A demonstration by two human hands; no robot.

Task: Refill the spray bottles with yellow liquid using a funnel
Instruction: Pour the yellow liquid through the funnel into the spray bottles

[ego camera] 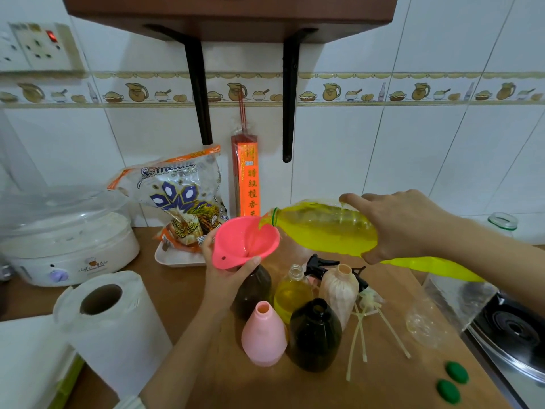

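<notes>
We see our right hand (pixel 404 225) wrapped around the body of a large clear bottle of yellow liquid (pixel 318 228), thumb on top and fingers under it, holding it tipped almost level so its green-ringed mouth sits just over the rim of a pink funnel (pixel 244 242). A thin stream of yellow runs from the mouth into the funnel's bowl. Our left hand (pixel 227 273) is closed around the funnel from below, thumb pressed on its near rim, fingers behind the far side, steadying it atop a dark brown bottle (pixel 253 290) whose neck is hidden by the funnel and hand. Just to the right of that bottle stand a clear bottle partly filled with yellow (pixel 290 293) and a cream ribbed bottle (pixel 339 290); nearer to us stand a pink bottle (pixel 264 335) and a black bottle (pixel 315 335), all open-necked. Black spray heads (pixel 320 264) lie behind them, their pale tubes (pixel 362 335) trailing across the wooden counter (pixel 295 388). Two green caps (pixel 452 382) rest near the counter's right edge.
</notes>
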